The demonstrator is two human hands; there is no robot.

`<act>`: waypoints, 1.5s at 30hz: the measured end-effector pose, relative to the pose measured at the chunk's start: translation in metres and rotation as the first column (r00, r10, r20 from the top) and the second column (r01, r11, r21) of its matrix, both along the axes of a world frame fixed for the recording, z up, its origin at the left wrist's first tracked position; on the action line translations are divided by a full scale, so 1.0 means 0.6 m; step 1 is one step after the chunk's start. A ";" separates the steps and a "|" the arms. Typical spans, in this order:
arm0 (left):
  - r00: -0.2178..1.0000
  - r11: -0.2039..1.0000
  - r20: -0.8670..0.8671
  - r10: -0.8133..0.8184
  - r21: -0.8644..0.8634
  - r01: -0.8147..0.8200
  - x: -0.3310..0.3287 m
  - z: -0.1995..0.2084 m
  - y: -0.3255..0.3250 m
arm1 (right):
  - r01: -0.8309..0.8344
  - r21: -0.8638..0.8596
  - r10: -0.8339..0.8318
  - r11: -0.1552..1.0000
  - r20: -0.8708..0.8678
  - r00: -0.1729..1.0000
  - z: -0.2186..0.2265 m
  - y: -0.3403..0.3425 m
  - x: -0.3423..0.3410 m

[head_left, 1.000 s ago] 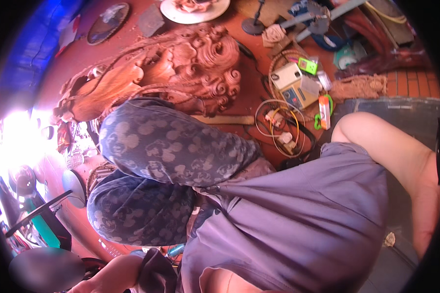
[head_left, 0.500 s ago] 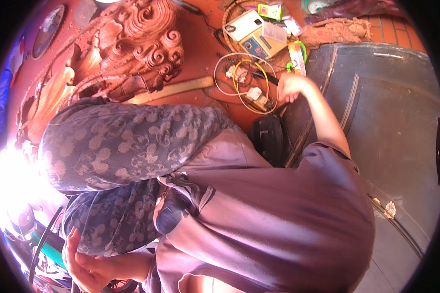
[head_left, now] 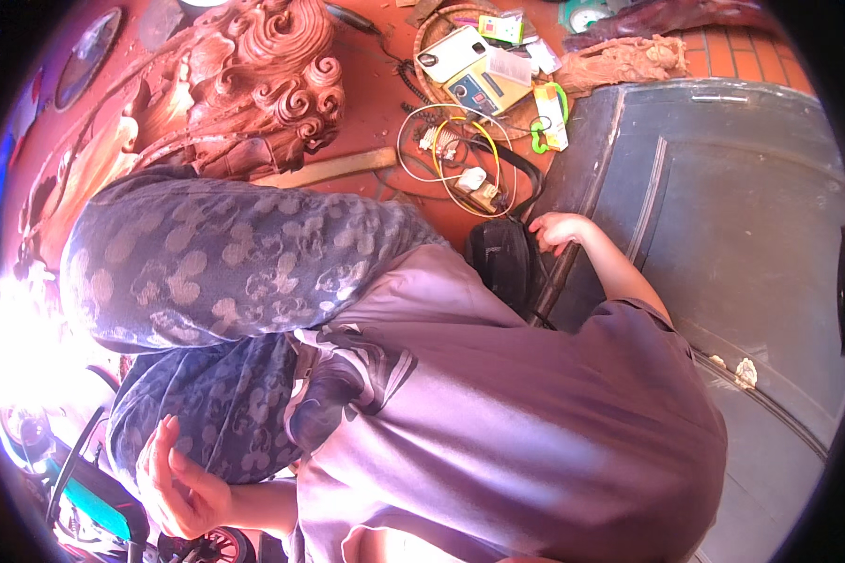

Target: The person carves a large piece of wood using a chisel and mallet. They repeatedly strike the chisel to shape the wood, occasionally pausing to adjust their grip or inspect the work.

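Note:
My left hand [head_left: 183, 488] is held up beside my bent leg in patterned dark trousers [head_left: 244, 253], palm empty and fingers apart. On the other side, my right hand [head_left: 561, 233] is at the edge of a small black bag [head_left: 499, 263] lying by my hip. Its fingers are curled and bent together at the bag's upper corner. What they pinch is hidden. A black strap [head_left: 532, 174] loops up from the bag, close to those fingers. White and yellow cables [head_left: 460, 122] with a white plug [head_left: 472, 178] lie just beyond it.
A large carved reddish wood piece [head_left: 263, 84] stands at the far left, with a wooden strip [head_left: 338, 167] near it. A woven basket [head_left: 422, 52] holds a cream and blue device [head_left: 488, 89]. A dark grey panel [head_left: 742, 206] fills the right. A motorbike [head_left: 94, 497] is at lower left.
My right hand has come back toward me, from beside the cables down to the black bag, and the strap's loop now shows. My left hand has shifted slightly up and right, still open.

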State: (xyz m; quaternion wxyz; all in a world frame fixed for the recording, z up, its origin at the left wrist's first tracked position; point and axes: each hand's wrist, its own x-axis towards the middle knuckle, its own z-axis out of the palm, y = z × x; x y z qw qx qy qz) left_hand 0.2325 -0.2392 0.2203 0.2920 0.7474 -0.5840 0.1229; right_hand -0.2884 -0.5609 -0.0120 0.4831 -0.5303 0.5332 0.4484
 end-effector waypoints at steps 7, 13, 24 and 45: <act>0.998 0.998 -0.050 0.049 0.028 -0.047 -0.014 -0.004 0.022 | -0.161 -0.253 0.140 0.954 -0.098 0.985 0.043 0.022 0.095; 0.997 0.999 -0.066 0.030 -0.018 -0.032 -0.024 -0.001 0.010 | 0.060 -0.120 -0.065 0.991 -0.033 0.997 0.000 0.042 0.080; 0.997 0.997 -0.083 -0.004 -0.080 -0.002 -0.023 0.026 -0.006 | 0.254 0.005 -0.241 0.967 0.340 0.909 0.101 -0.029 0.181; 0.856 0.871 -0.486 0.176 -0.329 -0.365 -0.114 0.113 0.039 | -0.646 -0.684 0.302 0.339 0.730 -0.614 0.580 0.096 0.786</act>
